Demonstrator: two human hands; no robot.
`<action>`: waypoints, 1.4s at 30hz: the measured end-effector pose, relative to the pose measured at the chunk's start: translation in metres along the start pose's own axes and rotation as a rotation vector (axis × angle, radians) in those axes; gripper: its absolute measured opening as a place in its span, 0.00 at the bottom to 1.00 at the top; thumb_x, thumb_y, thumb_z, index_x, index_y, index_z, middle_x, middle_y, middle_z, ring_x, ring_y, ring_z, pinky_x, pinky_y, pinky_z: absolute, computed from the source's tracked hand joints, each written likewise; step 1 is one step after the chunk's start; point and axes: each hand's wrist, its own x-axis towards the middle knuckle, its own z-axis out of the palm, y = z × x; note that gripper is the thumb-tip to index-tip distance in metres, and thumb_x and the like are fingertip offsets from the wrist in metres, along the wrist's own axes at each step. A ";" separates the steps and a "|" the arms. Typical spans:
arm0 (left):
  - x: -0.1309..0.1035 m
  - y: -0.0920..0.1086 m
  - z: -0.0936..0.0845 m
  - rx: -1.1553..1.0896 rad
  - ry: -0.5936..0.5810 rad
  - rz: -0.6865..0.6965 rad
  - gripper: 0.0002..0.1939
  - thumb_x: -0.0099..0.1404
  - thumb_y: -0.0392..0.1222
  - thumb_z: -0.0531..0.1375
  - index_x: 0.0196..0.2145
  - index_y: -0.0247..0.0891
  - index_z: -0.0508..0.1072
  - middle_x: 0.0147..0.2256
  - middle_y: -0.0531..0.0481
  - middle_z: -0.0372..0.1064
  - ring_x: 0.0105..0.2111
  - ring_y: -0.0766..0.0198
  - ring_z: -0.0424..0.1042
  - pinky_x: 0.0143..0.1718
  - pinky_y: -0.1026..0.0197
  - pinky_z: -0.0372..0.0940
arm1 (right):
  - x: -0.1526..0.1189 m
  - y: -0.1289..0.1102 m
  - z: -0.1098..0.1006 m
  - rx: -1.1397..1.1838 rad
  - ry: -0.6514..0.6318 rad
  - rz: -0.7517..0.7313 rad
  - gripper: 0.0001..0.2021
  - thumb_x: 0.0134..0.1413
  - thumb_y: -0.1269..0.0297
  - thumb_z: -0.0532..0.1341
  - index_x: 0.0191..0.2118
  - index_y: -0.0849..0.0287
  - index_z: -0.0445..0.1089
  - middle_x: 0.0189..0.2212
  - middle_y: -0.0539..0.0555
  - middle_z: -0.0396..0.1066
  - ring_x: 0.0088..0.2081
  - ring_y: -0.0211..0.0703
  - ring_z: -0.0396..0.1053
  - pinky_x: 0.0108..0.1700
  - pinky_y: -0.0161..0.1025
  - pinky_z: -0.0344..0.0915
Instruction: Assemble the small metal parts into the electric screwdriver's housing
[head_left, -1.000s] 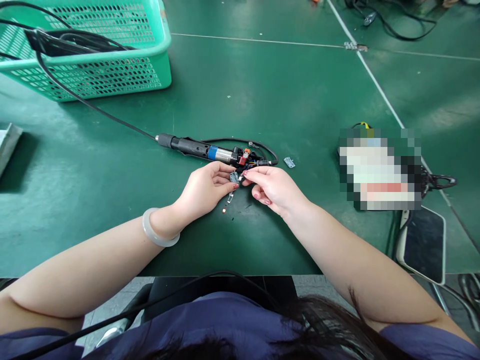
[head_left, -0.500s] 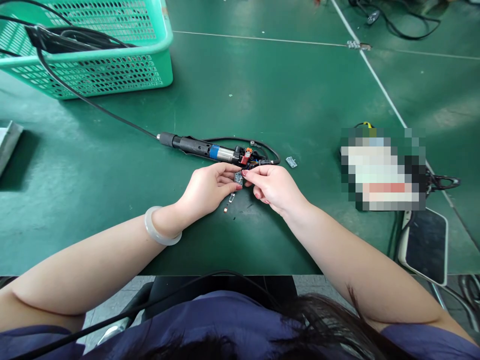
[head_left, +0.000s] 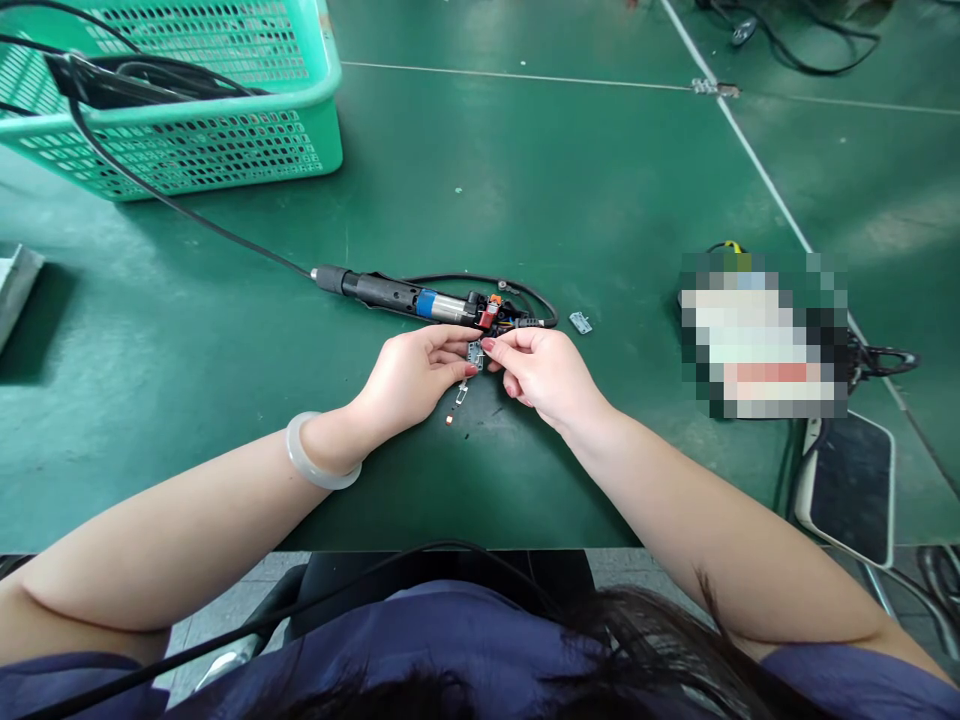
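Observation:
Between thumb and fingers, my left hand holds a small grey plastic housing with its hollow inner side facing up. My right hand pinches at the housing's right edge; whatever lies between those fingertips is too small to make out. Just beyond both hands lies an opened electric screwdriver, its motor, red switch part and wires exposed. Small metal contact pieces lie on the table below my left thumb. A second grey plastic piece rests to the right of the screwdriver.
A green perforated basket with black cables stands at the back left. A black cord runs from it to the screwdriver. On the right are a blurred-out object and a phone. A metal piece sits far left.
Both hands stay at the housing with almost the same grip. The right fingertips have shifted only slightly, and the whole view has moved a little.

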 end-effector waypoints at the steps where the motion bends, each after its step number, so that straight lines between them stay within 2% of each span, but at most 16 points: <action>1: 0.000 0.000 0.000 -0.007 0.000 -0.001 0.21 0.57 0.35 0.63 0.49 0.35 0.72 0.41 0.46 0.76 0.40 0.62 0.76 0.49 0.58 0.70 | 0.000 0.000 0.000 -0.030 0.007 -0.015 0.12 0.54 0.59 0.63 0.24 0.61 0.69 0.12 0.45 0.62 0.12 0.28 0.55 0.16 0.30 0.50; 7: 0.001 -0.001 0.001 -0.076 -0.028 0.015 0.21 0.58 0.33 0.61 0.51 0.34 0.71 0.45 0.45 0.75 0.42 0.63 0.75 0.51 0.58 0.69 | -0.001 0.000 0.000 -0.141 0.043 -0.078 0.12 0.53 0.58 0.63 0.24 0.60 0.69 0.11 0.45 0.62 0.12 0.30 0.55 0.18 0.32 0.52; 11: 0.001 -0.001 0.001 -0.065 -0.030 0.013 0.22 0.58 0.32 0.60 0.52 0.33 0.70 0.44 0.44 0.74 0.39 0.65 0.75 0.50 0.57 0.69 | -0.001 0.001 0.000 -0.164 0.057 -0.110 0.12 0.52 0.58 0.64 0.24 0.60 0.70 0.12 0.45 0.63 0.13 0.31 0.56 0.20 0.32 0.53; 16: 0.000 0.000 0.000 -0.023 -0.033 0.035 0.25 0.57 0.36 0.63 0.54 0.36 0.69 0.40 0.46 0.74 0.35 0.65 0.74 0.46 0.58 0.70 | -0.001 0.003 0.001 -0.196 0.051 -0.150 0.13 0.54 0.57 0.62 0.24 0.59 0.70 0.11 0.45 0.62 0.14 0.32 0.58 0.21 0.33 0.54; 20: 0.001 0.000 0.000 0.002 -0.011 0.029 0.22 0.57 0.36 0.62 0.51 0.36 0.69 0.38 0.47 0.73 0.34 0.66 0.74 0.43 0.60 0.70 | -0.002 0.003 0.000 -0.204 0.048 -0.146 0.12 0.54 0.59 0.62 0.25 0.60 0.71 0.12 0.45 0.63 0.14 0.32 0.58 0.21 0.33 0.54; 26: 0.004 -0.005 -0.001 -0.054 -0.003 0.019 0.19 0.56 0.38 0.64 0.45 0.36 0.68 0.34 0.50 0.72 0.33 0.66 0.74 0.41 0.60 0.70 | -0.002 0.002 -0.003 -0.206 0.006 -0.117 0.07 0.51 0.63 0.63 0.33 0.60 0.75 0.10 0.44 0.62 0.14 0.33 0.58 0.21 0.33 0.54; 42: 0.008 0.000 -0.001 -0.028 -0.021 -0.004 0.13 0.54 0.35 0.63 0.39 0.35 0.70 0.32 0.50 0.72 0.33 0.66 0.72 0.41 0.60 0.69 | 0.001 0.006 -0.003 -0.278 0.029 -0.168 0.06 0.51 0.64 0.63 0.32 0.60 0.76 0.12 0.45 0.64 0.14 0.33 0.59 0.24 0.35 0.57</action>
